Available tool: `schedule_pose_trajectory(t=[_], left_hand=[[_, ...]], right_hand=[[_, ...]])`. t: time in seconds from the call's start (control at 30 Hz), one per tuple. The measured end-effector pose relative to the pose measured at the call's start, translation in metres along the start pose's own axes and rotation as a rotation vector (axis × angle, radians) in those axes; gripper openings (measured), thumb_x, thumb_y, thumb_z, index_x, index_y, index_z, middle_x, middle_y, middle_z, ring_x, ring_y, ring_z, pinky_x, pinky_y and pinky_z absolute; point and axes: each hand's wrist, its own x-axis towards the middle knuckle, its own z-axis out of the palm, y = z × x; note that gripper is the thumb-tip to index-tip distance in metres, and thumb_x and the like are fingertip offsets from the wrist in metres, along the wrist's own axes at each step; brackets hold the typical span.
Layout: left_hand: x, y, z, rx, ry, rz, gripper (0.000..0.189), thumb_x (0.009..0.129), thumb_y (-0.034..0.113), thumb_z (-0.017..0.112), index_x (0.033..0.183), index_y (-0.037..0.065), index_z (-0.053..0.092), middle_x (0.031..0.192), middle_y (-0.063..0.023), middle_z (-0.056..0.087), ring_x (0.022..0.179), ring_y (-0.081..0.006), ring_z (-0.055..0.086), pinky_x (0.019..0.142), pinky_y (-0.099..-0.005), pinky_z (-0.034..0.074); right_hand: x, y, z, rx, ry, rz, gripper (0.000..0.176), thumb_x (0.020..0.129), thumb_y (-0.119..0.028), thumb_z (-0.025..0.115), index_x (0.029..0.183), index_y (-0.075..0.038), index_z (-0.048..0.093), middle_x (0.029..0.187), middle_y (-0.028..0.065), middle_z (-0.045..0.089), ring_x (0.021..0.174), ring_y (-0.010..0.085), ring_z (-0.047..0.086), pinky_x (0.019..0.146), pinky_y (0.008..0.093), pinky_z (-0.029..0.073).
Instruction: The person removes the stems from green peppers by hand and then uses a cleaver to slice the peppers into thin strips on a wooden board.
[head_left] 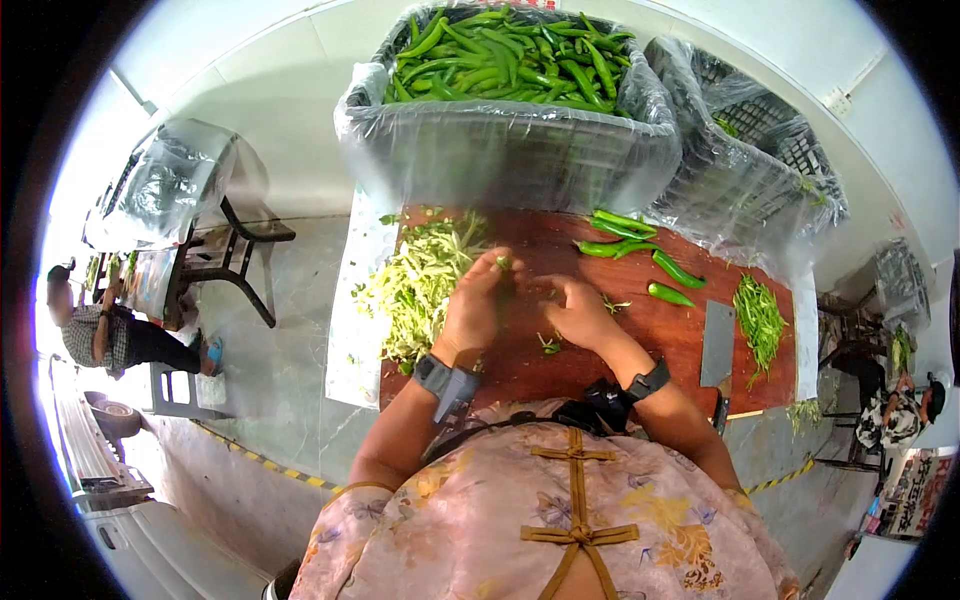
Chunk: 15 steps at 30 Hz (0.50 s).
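Observation:
My left hand [474,308] is closed on a small green piece of chili pepper [503,263], most of it hidden by the fingers. It sits at the right edge of a heap of pale pepper cores and seeds [425,290]. My right hand [582,314] hovers over the reddish-brown board [540,235], fingers apart and slightly smeared, with nothing visible in it. Several whole green chili peppers [620,240] lie beyond it. A cleaver [717,343] rests flat to the right, beside a pile of thin green pepper strips [760,322].
At the back stands a plastic-lined crate [510,150] heaped with green peppers. Another lined crate [750,150] is to its right, with a few peppers inside. A person [125,335] sits far left near a stool [185,390]; another person [890,410] is far right.

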Motion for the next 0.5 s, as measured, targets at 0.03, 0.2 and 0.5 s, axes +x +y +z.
schedule_pose_trajectory(t=[0.03,0.2,0.5], left_hand=[[0.0,-0.001,-0.001,0.0,0.001,0.001,0.026,0.094,0.007,0.041,0.118,0.005,0.051,0.105,-0.0083,0.057,0.093,-0.0199,0.055,0.084,-0.0329,0.047],[0.001,-0.012,0.008,0.148,0.023,0.028,0.026,0.094,0.002,0.038,0.117,0.005,0.051,0.128,-0.0122,0.052,0.116,-0.0246,0.05,0.097,-0.0369,0.042],[-0.001,-0.027,0.025,-0.081,0.013,-0.008,0.018,0.097,0.013,0.042,0.112,0.007,0.05,0.121,-0.0097,0.055,0.101,-0.0227,0.056,0.084,-0.0367,0.049]], right_hand=[[0.0,0.002,0.002,0.124,-0.004,-0.019,0.033,0.085,-0.025,0.06,0.107,-0.001,0.062,0.098,0.0169,0.066,0.081,0.0264,0.062,0.078,0.0344,0.048],[-0.006,-0.02,-0.011,0.598,-0.174,0.209,0.035,0.086,-0.021,0.06,0.112,0.002,0.059,0.107,0.0155,0.064,0.099,0.0237,0.061,0.088,0.0335,0.046],[-0.005,-0.023,-0.009,0.377,0.139,-0.037,0.03,0.092,-0.026,0.055,0.111,-0.002,0.059,0.104,0.0066,0.063,0.097,0.0136,0.056,0.083,0.0274,0.045]])
